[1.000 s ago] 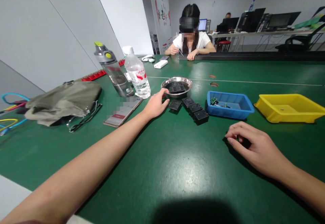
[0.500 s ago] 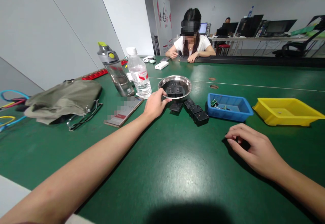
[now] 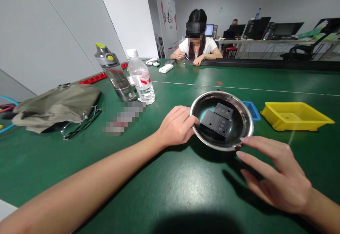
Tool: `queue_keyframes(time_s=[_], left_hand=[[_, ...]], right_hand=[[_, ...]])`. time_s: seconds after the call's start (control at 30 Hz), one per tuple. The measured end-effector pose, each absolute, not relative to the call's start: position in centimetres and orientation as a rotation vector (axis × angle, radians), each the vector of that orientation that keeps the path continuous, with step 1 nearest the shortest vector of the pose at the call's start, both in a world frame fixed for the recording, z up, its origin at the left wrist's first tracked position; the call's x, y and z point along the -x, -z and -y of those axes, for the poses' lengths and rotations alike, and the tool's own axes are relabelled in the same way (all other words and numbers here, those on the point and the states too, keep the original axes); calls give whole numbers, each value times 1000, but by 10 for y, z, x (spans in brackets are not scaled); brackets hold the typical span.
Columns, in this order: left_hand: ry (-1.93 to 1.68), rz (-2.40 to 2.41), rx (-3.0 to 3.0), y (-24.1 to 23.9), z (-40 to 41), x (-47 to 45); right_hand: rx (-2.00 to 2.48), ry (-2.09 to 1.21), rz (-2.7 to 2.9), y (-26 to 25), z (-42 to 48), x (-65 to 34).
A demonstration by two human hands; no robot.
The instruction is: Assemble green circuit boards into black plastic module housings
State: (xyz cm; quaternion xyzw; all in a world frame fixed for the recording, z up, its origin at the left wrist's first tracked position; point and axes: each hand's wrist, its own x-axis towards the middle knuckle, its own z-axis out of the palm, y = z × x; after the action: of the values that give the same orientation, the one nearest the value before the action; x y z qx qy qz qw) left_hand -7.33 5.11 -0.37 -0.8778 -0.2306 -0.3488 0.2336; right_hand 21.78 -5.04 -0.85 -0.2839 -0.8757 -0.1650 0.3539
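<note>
Head view: working remotely, I am pinching the left rim of a round shiny steel bowl with my left hand, holding it tilted above the smooth green tabletop. Black rectangular plastic blocks are lying inside. My right hand is spreading its fingers by the lower right rim; I cannot tell whether they are touching. A blue plastic tray is partly showing behind the bowl; a yellow plastic tray is standing farther right.
</note>
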Motion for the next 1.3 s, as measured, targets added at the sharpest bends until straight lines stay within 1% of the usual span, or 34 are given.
queue_keyframes(time_s=[0.2, 0.33, 0.63, 1.2, 1.3], left_hand=[[910, 396, 2425, 1, -31, 56], [901, 377, 2431, 2, -27, 53], [862, 318, 2428, 0, -25, 50], [873, 322, 2450, 0, -26, 50], [875, 308, 2463, 1, -25, 49]], right_hand=[[959, 392, 2323, 4, 51, -206], [1083, 304, 2305, 0, 51, -202], [1255, 239, 2325, 1, 51, -195], [1120, 115, 2218, -5, 49, -198], [1150, 87, 2172, -9, 48, -198]])
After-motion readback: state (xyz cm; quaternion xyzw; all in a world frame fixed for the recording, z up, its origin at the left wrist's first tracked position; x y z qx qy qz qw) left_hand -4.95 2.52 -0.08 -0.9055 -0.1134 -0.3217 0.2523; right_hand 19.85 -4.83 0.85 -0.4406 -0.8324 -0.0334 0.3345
